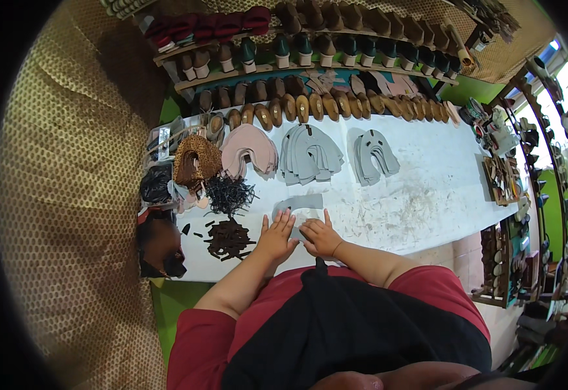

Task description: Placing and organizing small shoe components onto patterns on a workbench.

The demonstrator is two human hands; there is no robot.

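Observation:
A curved grey shoe-upper piece (308, 202) lies on the white tabletop just in front of me, its near part hidden under my hands. My left hand (277, 239) rests flat on its left side, fingers stretched and pointing away. From the right, my right hand (323, 236) presses on the near part, one finger straight and the others slightly bent but apart. Two stacks of grey upper pieces (302, 153) lie beyond, with pink pieces (239, 149) and leopard-print pieces (195, 156) to their left. Small black strips (230, 193) and dark brown strips (228, 238) are heaped left of my left hand.
Shoe lasts (316, 106) line the table's far edge, and shelves above carry more lasts and shoes (282, 53). A wooden box of tools (501, 179) stands at the right end. Black material (157, 244) sits at the left edge. Shoe racks (547, 162) fill the right side.

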